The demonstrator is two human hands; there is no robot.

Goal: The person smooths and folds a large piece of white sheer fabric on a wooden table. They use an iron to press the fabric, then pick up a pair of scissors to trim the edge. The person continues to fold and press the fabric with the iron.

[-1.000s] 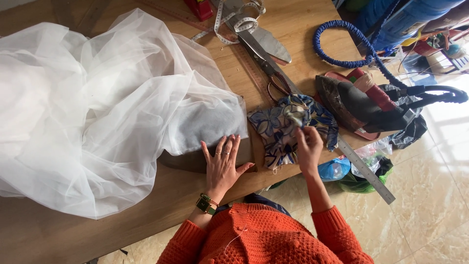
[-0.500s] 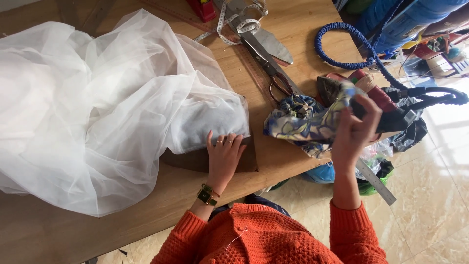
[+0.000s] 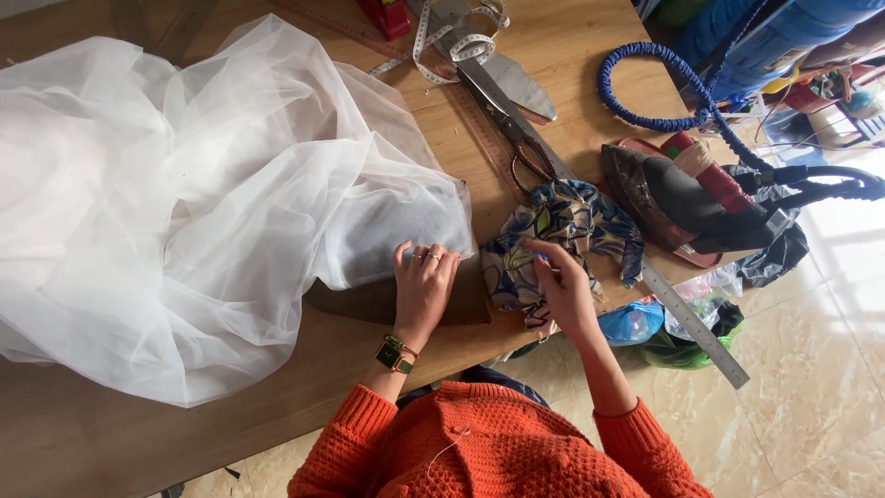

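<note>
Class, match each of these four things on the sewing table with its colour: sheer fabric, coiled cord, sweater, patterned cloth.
Things:
1. sheer fabric
2. coiled cord
3. sweater
4. patterned cloth

Colours:
A. orange
B. blue, white and yellow print
C. white
D. plain blue

Pairs: 1-C, 2-D, 3-A, 4-B

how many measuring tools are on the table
2: a metal ruler jutting off the table's right edge, and a white tape measure coiled at the top by the scissors. Fabric may hide others.
</note>
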